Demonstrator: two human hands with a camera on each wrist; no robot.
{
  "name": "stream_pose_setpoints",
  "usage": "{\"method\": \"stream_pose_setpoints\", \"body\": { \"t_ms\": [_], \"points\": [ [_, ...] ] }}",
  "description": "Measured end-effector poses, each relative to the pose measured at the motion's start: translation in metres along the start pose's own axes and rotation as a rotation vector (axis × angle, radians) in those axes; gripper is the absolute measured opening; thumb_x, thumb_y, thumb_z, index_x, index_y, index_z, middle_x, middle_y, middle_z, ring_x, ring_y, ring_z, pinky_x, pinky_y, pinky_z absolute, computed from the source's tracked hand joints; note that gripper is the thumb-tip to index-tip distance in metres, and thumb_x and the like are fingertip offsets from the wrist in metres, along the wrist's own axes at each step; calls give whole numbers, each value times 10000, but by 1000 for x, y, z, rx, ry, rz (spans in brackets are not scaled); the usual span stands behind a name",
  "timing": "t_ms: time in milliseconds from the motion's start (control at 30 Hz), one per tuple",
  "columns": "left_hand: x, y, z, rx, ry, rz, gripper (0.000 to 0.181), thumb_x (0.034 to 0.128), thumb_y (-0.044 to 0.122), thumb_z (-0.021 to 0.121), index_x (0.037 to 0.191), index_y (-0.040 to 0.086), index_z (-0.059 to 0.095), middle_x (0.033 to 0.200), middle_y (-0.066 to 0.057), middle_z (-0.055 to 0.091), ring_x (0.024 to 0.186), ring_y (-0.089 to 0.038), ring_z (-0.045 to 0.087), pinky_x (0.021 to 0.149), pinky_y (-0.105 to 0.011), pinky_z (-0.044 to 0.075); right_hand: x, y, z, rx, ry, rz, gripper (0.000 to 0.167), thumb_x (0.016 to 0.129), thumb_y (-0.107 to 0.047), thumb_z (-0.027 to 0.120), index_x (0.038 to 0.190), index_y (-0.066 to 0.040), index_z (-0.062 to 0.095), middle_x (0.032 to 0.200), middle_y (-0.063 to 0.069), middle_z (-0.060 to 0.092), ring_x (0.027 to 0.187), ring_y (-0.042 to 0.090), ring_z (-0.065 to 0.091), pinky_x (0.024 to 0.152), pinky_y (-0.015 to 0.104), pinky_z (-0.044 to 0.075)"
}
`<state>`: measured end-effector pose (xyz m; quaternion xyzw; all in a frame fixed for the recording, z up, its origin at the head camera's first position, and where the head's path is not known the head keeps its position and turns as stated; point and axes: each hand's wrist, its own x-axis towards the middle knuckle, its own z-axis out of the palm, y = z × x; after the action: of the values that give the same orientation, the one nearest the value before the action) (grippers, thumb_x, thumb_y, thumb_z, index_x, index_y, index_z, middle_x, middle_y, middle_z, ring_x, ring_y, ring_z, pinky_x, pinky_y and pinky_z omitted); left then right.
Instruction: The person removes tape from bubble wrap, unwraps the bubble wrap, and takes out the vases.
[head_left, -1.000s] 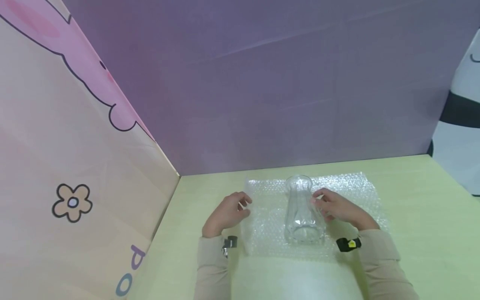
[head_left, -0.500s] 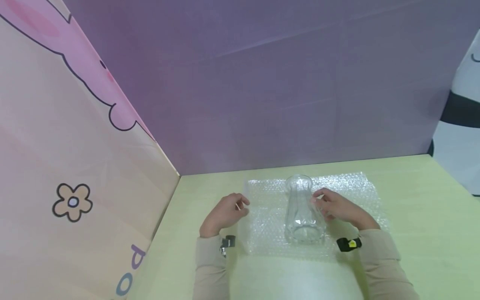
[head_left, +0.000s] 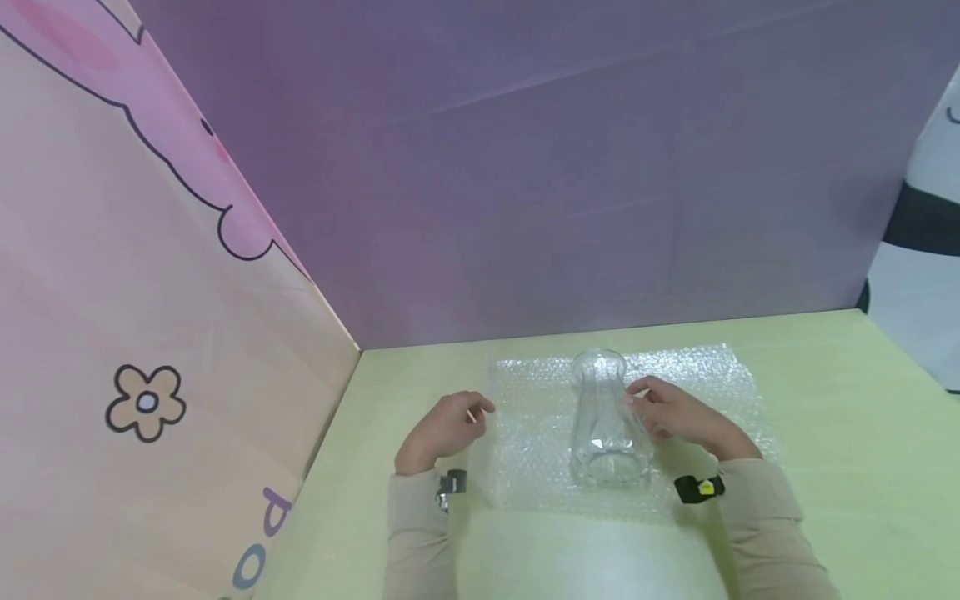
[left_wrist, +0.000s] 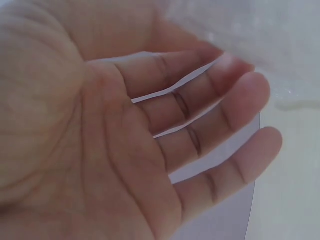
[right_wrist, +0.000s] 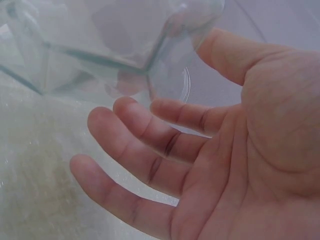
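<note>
A clear faceted glass vase (head_left: pixel 602 425) rests on a sheet of bubble wrap (head_left: pixel 528 450); whether it stands or lies is hard to tell. My right hand (head_left: pixel 671 415) is at the vase's right side. In the right wrist view its thumb (right_wrist: pixel 225 55) touches the glass (right_wrist: pixel 95 55), and the other fingers are loosely bent, not around it. Along the wrap's left edge, my left hand (head_left: pixel 444 425) pinches the plastic between thumb and index finger. The left wrist view shows the wrap (left_wrist: pixel 270 35) at those fingertips, blurred, while the other fingers (left_wrist: pixel 250 95) are loosely extended.
The pale yellow-green table (head_left: pixel 840 417) extends around the wrap. A purple backdrop (head_left: pixel 562 183) rises behind it, and a panel with a printed flower (head_left: pixel 146 403) stands at the left. Each wrist carries a small device; the right one is a black strap (head_left: pixel 697 489).
My left hand has shifted slightly to the left, and the wrap's left edge has come along with it. The right hand and the vase have stayed in place.
</note>
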<state>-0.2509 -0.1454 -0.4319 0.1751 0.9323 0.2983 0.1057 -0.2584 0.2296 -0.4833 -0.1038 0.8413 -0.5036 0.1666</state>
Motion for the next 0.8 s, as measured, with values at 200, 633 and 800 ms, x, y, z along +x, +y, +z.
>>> {"method": "stream_pose_setpoints", "body": {
  "t_ms": [200,633,800],
  "points": [
    [0,-2,0,0,-13,-45,325,945,30,582,1257,29,674,950,-50,657,819,-168,574,681,-283,511,0,1,0,4,-4,-8,545,1064,-411,523,1406,6,440,864,95,570,772,247,577,743,362,559],
    [0,-7,0,-2,-6,-117,348,930,-2,578,1263,42,670,855,-39,606,722,-164,526,611,-268,470,-1,-1,-1,-2,-10,-5,545,1066,-412,516,1415,0,440,877,94,581,783,250,596,784,356,573],
    [0,-13,1,-4,5,-163,351,918,2,582,1252,57,678,865,-45,609,729,-172,535,601,-269,474,-2,-1,-1,1,-8,-5,544,1066,-409,519,1411,4,442,883,93,579,786,250,593,781,360,569]
  ]
}}
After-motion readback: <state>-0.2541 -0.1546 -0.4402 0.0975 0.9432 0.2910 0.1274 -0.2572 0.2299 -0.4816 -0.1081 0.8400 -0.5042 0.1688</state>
